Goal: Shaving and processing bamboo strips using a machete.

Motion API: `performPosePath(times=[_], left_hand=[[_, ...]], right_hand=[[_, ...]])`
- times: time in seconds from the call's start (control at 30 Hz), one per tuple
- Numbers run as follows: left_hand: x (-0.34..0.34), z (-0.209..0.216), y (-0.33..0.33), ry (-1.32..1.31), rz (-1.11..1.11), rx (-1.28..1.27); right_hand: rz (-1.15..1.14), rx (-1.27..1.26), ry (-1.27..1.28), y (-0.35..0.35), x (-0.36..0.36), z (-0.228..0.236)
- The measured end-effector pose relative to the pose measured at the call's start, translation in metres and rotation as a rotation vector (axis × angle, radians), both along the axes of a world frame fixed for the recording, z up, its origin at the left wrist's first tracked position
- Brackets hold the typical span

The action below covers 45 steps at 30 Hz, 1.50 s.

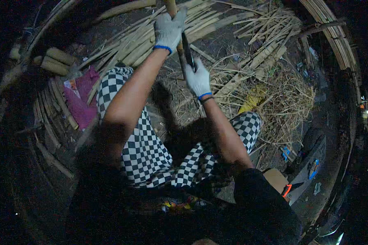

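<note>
My left hand point(167, 32), in a white knit glove with a blue cuff, is closed around a bamboo pole point(171, 6) at the top of the view. The pole runs down between my knees, past my right hand. Lower and to the right, my right hand point(199, 79), gloved the same way, is wrapped round a long, narrow dark tool point(187, 50) that looks like a knife. The tool lies close along the pole, its upper end reaching my left hand. Whether it touches the pole I cannot tell. My fingers partly hide both.
Split bamboo strips point(126, 49) lie beyond my hands, with more strips point(270, 26) at the far right. Shavings point(288, 106) are heaped by my right knee, near a yellow sheet point(251, 98). A purple sack point(81, 100) and cut bamboo pieces point(55, 65) lie left. An orange-marked tool point(288, 190) rests lower right.
</note>
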State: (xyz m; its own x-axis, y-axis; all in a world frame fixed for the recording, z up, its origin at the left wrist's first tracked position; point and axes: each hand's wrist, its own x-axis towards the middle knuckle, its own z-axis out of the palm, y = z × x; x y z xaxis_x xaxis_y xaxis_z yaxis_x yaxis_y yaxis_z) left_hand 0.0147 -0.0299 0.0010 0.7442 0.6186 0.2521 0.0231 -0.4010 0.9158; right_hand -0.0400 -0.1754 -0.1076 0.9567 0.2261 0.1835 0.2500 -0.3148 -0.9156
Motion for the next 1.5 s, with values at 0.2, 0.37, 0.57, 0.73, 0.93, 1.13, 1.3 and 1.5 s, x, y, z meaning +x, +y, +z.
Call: performPosePath(times=[0.2,0.37,0.57,0.73,0.93,1.13,1.3,1.5], left_hand=[[0.01,0.017,-0.026,0.035,-0.02,-0.09],[0.007,-0.011,0.009,0.009,0.079,0.141],[0.013,-0.018,0.002,-0.075,-0.031,-0.112],[-0.004,-0.01,0.02,0.037,-0.027,0.1],[0.023,-0.018,0.001,-0.013,-0.098,0.078],[-0.003,0.006,0.0,-0.051,0.033,-0.317],[0.022,-0.007,-0.025,-0.053,-0.074,-0.273],[-0.008,-0.011,0.03,-0.05,0.073,-0.122]], right_hand=[[-0.142,-0.032,-0.104,-0.011,0.002,-0.006],[-0.036,-0.139,-0.14,0.007,-0.003,0.027],[-0.056,-0.208,-0.062,-0.004,0.004,-0.005],[0.005,-0.182,-0.092,0.015,-0.005,0.008],[-0.038,-0.432,0.077,-0.022,0.026,-0.076],[-0.052,-0.097,-0.009,0.01,-0.005,-0.056],[-0.09,-0.544,0.051,-0.065,0.001,-0.172],[0.04,-0.57,0.086,-0.005,-0.027,-0.132]])
